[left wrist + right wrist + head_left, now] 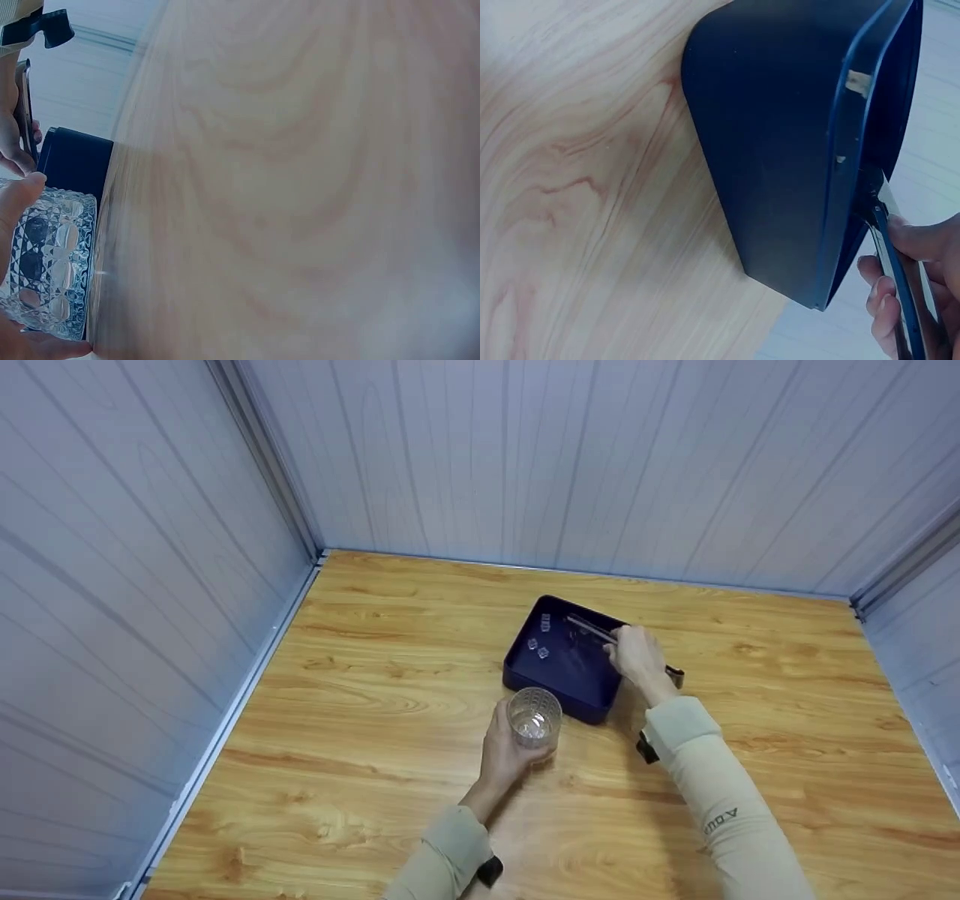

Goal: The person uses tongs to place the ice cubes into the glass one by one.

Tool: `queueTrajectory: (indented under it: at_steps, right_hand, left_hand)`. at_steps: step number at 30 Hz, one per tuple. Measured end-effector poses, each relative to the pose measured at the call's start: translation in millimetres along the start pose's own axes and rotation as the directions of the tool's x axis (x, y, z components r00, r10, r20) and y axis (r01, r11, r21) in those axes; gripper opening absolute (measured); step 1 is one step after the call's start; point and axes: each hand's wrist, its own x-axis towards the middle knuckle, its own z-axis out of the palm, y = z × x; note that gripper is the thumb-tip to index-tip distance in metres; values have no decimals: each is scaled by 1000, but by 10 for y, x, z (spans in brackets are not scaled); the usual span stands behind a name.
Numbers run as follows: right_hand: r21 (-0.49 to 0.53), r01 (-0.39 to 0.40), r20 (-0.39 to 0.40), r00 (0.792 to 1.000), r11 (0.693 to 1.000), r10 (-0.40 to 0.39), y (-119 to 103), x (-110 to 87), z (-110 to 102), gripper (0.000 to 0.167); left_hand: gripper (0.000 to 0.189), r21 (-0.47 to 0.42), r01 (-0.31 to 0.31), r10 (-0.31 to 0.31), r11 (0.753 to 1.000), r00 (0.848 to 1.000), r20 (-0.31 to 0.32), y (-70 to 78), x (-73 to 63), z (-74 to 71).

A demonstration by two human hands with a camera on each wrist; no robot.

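Observation:
My left hand (504, 756) grips a clear patterned drinking glass (534, 717) just in front of the dark blue tray (586, 711). Diamond-cut facets cover the side of the glass (56, 259) in the left wrist view, its base right at the tabletop; bright glints show at its bottom from above. Metal tongs (594, 628) are held in my right hand (637, 656) over the tray's right side, tips reaching down inside. Several clear cubes (543, 653) that look like ice lie in the tray's left half. In the right wrist view, the tray wall hides the tips of the tongs (901, 277).
The tray stands on a wood-grain table (360, 690). Pale panel walls (480, 465) close in the back, left and right sides. Bare tabletop stretches left of the glass and right of the tray. The tray's rim (838, 142) has small chipped spots.

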Motion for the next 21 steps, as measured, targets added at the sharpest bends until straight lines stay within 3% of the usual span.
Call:
queueTrajectory:
  at_steps: [8, 16, 21]
  right_hand:
    - [33, -12, 2, 1000, 999, 12, 0, -82, -86, 14]
    - [68, -16, 17, 1000, 998, 15, 55, -168, -165, 29]
    - [48, 27, -26, 999, 998, -26, 56, -220, -220, 24]
  left_hand:
    - [89, -10, 2, -2, 1000, 1000, -2, -1, -1, -2]
    - [91, -5, -15, 15, 1000, 1000, -6, 0, -6, 3]
    - [91, -7, -16, 16, 1000, 1000, -7, 6, 0, 4]
